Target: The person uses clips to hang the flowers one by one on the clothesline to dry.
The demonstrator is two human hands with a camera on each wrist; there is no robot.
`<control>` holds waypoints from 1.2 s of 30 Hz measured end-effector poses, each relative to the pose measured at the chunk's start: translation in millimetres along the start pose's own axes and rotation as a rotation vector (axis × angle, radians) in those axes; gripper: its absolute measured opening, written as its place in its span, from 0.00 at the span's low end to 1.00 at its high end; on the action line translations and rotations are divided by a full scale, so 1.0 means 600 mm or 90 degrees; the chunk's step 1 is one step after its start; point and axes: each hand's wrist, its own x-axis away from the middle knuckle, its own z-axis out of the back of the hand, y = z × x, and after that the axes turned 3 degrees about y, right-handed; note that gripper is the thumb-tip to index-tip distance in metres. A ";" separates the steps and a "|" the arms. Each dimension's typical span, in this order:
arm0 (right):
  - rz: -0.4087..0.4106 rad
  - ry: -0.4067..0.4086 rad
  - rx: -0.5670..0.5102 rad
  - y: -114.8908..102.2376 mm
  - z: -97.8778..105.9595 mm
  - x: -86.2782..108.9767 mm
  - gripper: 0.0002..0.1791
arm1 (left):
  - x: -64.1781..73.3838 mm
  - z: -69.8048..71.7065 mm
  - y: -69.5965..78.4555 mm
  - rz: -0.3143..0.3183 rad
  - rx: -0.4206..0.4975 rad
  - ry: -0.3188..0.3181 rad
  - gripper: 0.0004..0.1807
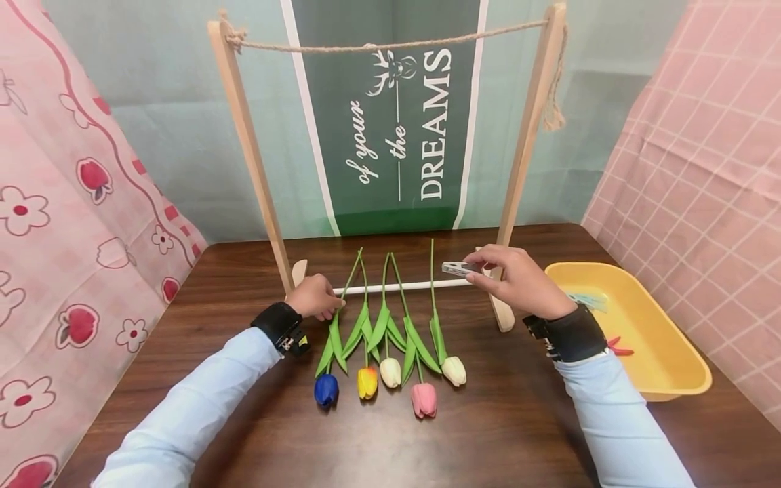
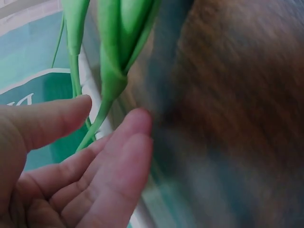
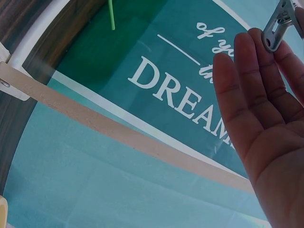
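Several artificial tulips lie on the table, blooms toward me. My left hand (image 1: 314,297) is at the stem of the blue tulip (image 1: 326,391), leftmost in the row. In the left wrist view its thumb and fingers stand apart around a green stem (image 2: 100,116). To the right lie a yellow-orange tulip (image 1: 367,383), a white tulip (image 1: 390,373), a pink tulip (image 1: 424,400) and another white tulip (image 1: 454,371). My right hand (image 1: 521,279) pinches a silver metal clothespin (image 1: 459,268) above the table, near the rack's right foot; the clothespin's tip also shows in the right wrist view.
A wooden rack has a left post (image 1: 250,149), a right post (image 1: 529,135), a twine rope (image 1: 366,48) across the top and a white rod (image 1: 448,283) at its base, beneath the stems. On the right, a yellow basin (image 1: 662,339) holds blue and red clothespins.
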 end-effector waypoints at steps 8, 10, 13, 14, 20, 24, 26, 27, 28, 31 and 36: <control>-0.012 -0.009 -0.012 0.000 -0.002 -0.001 0.12 | -0.004 -0.013 -0.005 0.010 0.061 0.007 0.09; -0.014 -0.011 -0.011 0.000 -0.001 0.000 0.12 | -0.002 -0.014 -0.002 0.010 0.068 0.011 0.08; -0.014 -0.013 -0.012 -0.006 -0.002 -0.001 0.11 | 0.004 -0.012 0.000 0.011 0.074 0.021 0.07; -0.012 -0.014 -0.014 -0.007 -0.002 -0.002 0.11 | 0.006 -0.011 0.000 0.010 0.075 0.025 0.07; -0.006 -0.013 -0.012 -0.011 -0.003 -0.002 0.11 | 0.020 0.002 0.001 -0.010 0.077 0.051 0.08; -0.004 -0.004 0.001 -0.011 -0.001 0.000 0.10 | 0.032 0.016 0.004 -0.031 0.086 0.071 0.09; -0.002 -0.002 0.004 -0.011 -0.001 0.000 0.10 | 0.040 0.022 0.006 -0.040 0.090 0.083 0.10; -0.002 -0.001 0.004 -0.011 -0.002 0.001 0.10 | 0.045 0.025 0.007 -0.046 0.091 0.089 0.10; -0.003 -0.001 0.003 -0.011 -0.002 0.001 0.10 | 0.050 0.029 0.008 -0.053 0.093 0.096 0.10; -0.005 -0.002 -0.001 -0.014 -0.003 0.000 0.10 | 0.065 0.037 0.011 -0.063 0.104 0.125 0.10; -0.006 0.001 -0.008 -0.019 -0.009 0.000 0.10 | 0.091 0.045 0.012 -0.088 0.150 0.171 0.08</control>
